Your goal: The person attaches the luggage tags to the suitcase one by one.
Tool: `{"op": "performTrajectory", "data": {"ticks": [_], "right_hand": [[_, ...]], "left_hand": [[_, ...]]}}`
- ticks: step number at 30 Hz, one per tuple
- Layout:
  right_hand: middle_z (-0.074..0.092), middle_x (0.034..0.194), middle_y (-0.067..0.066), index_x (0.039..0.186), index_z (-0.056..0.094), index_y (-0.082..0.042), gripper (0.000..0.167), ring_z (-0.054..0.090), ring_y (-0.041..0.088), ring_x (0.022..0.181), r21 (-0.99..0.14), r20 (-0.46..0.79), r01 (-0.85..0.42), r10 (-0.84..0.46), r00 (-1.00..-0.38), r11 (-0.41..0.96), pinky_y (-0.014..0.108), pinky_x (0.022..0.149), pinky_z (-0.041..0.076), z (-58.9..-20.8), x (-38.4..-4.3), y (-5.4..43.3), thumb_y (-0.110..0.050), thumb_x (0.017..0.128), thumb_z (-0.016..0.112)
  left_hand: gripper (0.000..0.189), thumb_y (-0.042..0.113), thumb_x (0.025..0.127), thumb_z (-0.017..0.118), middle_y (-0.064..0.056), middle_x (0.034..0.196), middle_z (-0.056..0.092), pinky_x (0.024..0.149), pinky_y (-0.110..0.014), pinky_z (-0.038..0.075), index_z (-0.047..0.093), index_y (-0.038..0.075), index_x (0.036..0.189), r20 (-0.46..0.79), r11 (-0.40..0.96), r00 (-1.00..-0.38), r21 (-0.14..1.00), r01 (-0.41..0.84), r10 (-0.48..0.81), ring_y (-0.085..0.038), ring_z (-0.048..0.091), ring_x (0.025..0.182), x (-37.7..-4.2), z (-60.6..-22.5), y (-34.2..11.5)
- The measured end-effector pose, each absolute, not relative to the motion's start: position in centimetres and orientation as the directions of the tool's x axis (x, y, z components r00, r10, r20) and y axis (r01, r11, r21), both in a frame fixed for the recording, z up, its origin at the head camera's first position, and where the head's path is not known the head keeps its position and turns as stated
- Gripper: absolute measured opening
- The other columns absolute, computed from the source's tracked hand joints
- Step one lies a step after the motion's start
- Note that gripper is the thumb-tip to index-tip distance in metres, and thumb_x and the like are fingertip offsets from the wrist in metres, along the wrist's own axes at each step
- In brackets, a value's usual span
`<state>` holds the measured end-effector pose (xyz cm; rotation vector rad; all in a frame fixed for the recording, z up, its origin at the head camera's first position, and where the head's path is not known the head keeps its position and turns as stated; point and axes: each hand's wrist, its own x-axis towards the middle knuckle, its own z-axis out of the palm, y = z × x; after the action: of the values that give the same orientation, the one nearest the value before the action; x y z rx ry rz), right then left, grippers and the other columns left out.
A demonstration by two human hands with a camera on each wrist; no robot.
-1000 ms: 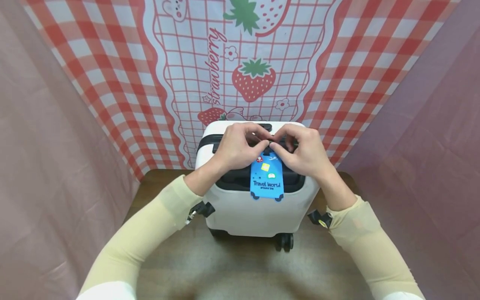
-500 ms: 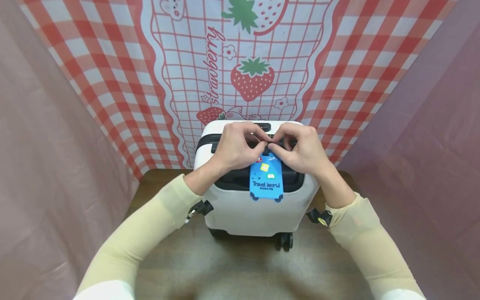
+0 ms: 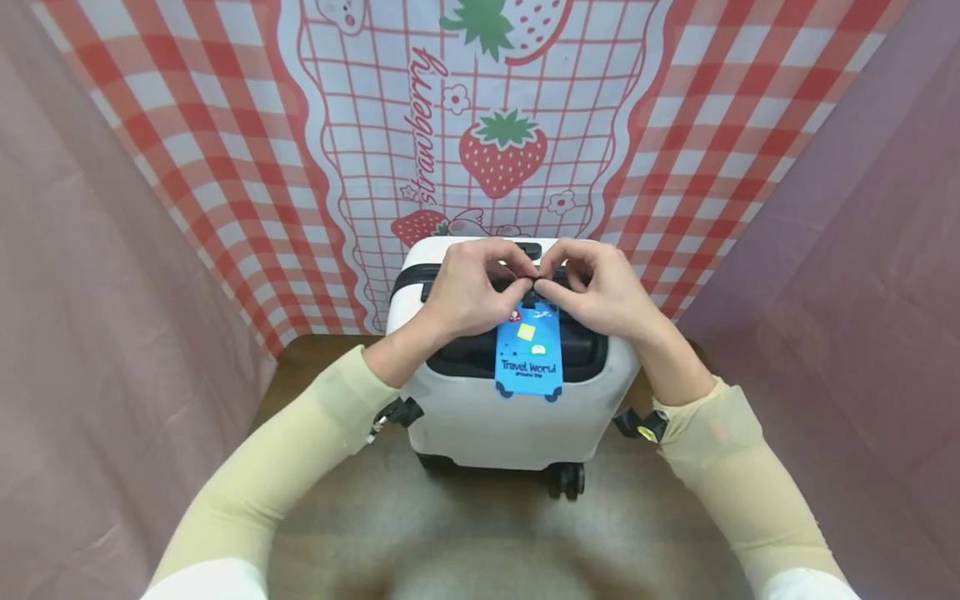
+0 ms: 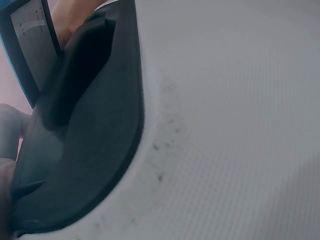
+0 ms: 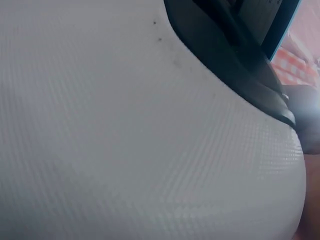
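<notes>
A blue luggage tag point(image 3: 528, 358) printed "Travel World" hangs in front of the dark recessed handle area of a white suitcase point(image 3: 502, 429). Thumb and fingers of my left hand point(image 3: 474, 287) pinch the tag's black strap point(image 3: 530, 298) just above the tag. From the other side, my right hand point(image 3: 600, 290) pinches the same strap, its fingertips meeting the left ones. Those fingertips hide most of the strap and whatever it loops round. At the edge of the left wrist view, the tag's back point(image 4: 35, 42) shows a pale panel in a dark frame.
The suitcase stands upright on a brown wooden table point(image 3: 480, 542), a black wheel point(image 3: 572, 480) visible at its lower right. Behind it hangs a red-and-white checked strawberry cloth point(image 3: 502, 158). Pinkish curtains point(image 3: 112, 333) close off both sides.
Both hands keep their pinch on the strap, with only small fingertip shifts. The whole head view has drifted slightly.
</notes>
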<state>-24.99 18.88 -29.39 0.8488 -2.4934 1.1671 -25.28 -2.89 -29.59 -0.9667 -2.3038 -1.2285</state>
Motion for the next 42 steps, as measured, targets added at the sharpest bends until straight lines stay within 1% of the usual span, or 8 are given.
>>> {"op": "performTrajectory", "data": {"ticks": [9,18,20,23,28,31,35,42], "right_hand": [[0.050,0.067,0.006,0.099,0.074,-0.010,0.006,0.043,0.021,0.052,-0.512,0.451,-0.570,-0.364,-0.815,0.643,0.030,0.050,0.033,-28.7,-24.1,17.7,-0.016,0.097,0.076],[0.060,0.080,0.010,0.103,0.067,-0.002,0.011,0.047,0.018,0.063,-0.305,0.634,-0.673,-0.384,-0.671,0.674,0.031,0.063,0.039,-29.8,-23.6,17.0,-0.007,0.096,0.073],[0.059,0.077,0.009,0.103,0.068,-0.002,0.010,0.046,0.018,0.060,-0.336,0.641,-0.674,-0.364,-0.676,0.658,0.031,0.061,0.039,-29.9,-23.6,17.1,-0.007,0.096,0.073],[0.063,0.081,0.010,0.108,0.068,-0.003,0.011,0.047,0.017,0.056,-0.460,0.587,-0.632,-0.321,-0.744,0.624,0.028,0.058,0.039,-29.5,-23.7,17.4,-0.009,0.099,0.070],[0.073,0.111,0.015,0.125,0.068,-0.002,0.030,0.059,0.017,0.066,-0.685,0.346,-0.444,-0.278,-0.896,0.578,0.022,0.062,0.045,-27.9,-24.4,17.3,-0.025,0.106,0.065],[0.072,0.105,0.013,0.120,0.074,-0.004,0.027,0.058,0.019,0.068,-0.753,0.280,-0.365,-0.236,-0.931,0.547,0.022,0.061,0.044,-27.4,-24.9,17.2,-0.026,0.104,0.069],[0.063,0.083,0.010,0.107,0.076,-0.005,0.015,0.047,0.022,0.058,-0.732,0.401,-0.450,-0.211,-0.892,0.511,0.026,0.053,0.037,-27.9,-25.2,17.1,-0.018,0.102,0.072],[0.063,0.085,0.009,0.107,0.072,0.002,0.011,0.041,0.014,0.057,-0.641,0.615,-0.602,-0.151,-0.774,0.477,0.023,0.053,0.032,-29.3,-25.0,16.5,-0.008,0.102,0.069]], "left_hand": [[0.005,0.007,0.093,0.075,-0.006,0.093,0.082,0.086,-0.032,0.065,0.080,0.008,0.094,0.590,0.404,-0.707,0.580,0.707,0.390,-0.017,0.082,0.086,-25.4,-29.6,-2.8],[0.005,0.009,0.095,0.073,-0.008,0.097,0.081,0.087,-0.032,0.065,0.076,0.006,0.098,0.582,0.411,-0.709,0.578,0.705,0.397,-0.019,0.082,0.090,-25.4,-29.4,-2.8],[0.005,0.008,0.094,0.074,-0.008,0.097,0.080,0.087,-0.032,0.065,0.075,0.005,0.099,0.579,0.403,-0.709,0.584,0.705,0.402,-0.019,0.082,0.090,-25.4,-29.4,-2.8],[0.006,0.007,0.093,0.074,-0.008,0.097,0.079,0.087,-0.031,0.066,0.075,0.004,0.098,0.573,0.387,-0.712,0.598,0.702,0.406,-0.019,0.081,0.091,-25.4,-29.5,-2.9],[0.004,0.007,0.095,0.074,-0.008,0.099,0.079,0.091,-0.030,0.065,0.074,0.004,0.098,0.575,0.378,-0.715,0.607,0.699,0.398,-0.020,0.081,0.098,-25.6,-29.6,-3.0],[0.004,0.007,0.097,0.073,-0.008,0.102,0.081,0.093,-0.029,0.064,0.073,0.004,0.100,0.567,0.376,-0.718,0.613,0.695,0.404,-0.019,0.081,0.101,-25.7,-29.7,-2.9],[0.004,0.008,0.099,0.071,-0.008,0.101,0.080,0.094,-0.029,0.064,0.072,0.005,0.100,0.563,0.390,-0.711,0.596,0.702,0.420,-0.019,0.081,0.101,-25.7,-29.8,-2.8],[0.005,0.012,0.099,0.070,-0.007,0.103,0.079,0.092,-0.032,0.065,0.071,0.007,0.101,0.589,0.416,-0.675,0.532,0.738,0.444,-0.021,0.081,0.101,-25.7,-29.6,-2.9]]}}
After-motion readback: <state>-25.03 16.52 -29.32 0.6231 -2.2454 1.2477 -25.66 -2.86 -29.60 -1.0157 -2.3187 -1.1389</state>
